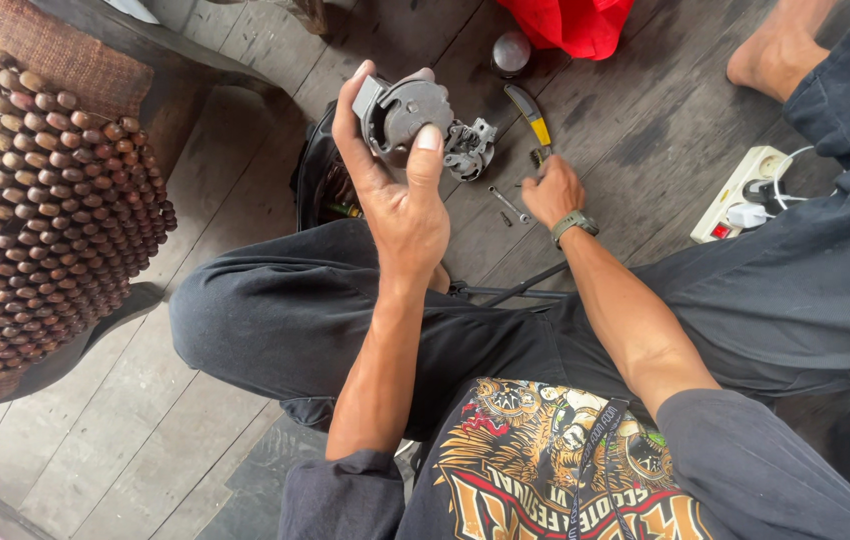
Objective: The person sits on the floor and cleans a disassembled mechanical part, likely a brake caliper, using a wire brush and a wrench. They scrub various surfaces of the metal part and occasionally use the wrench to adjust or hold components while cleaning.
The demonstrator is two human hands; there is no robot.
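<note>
Grey motor housing [403, 112] gripped in left hand [395, 190], raised above crossed legs, thumb and fingers wrapped round its rim. Right hand [550, 190], wearing a wristwatch [573, 224], lowered to wooden floor [245, 210], fingers bent over something small; cannot tell if held. Just beyond: small metal part [469, 148], a wrench [508, 203], yellow-handled tool [529, 112]. Farther right, white power strip [740, 195]. Farthest back, round cap [511, 52] and red cloth [570, 22]. Left side, beaded seat cover [35, 220].
</note>
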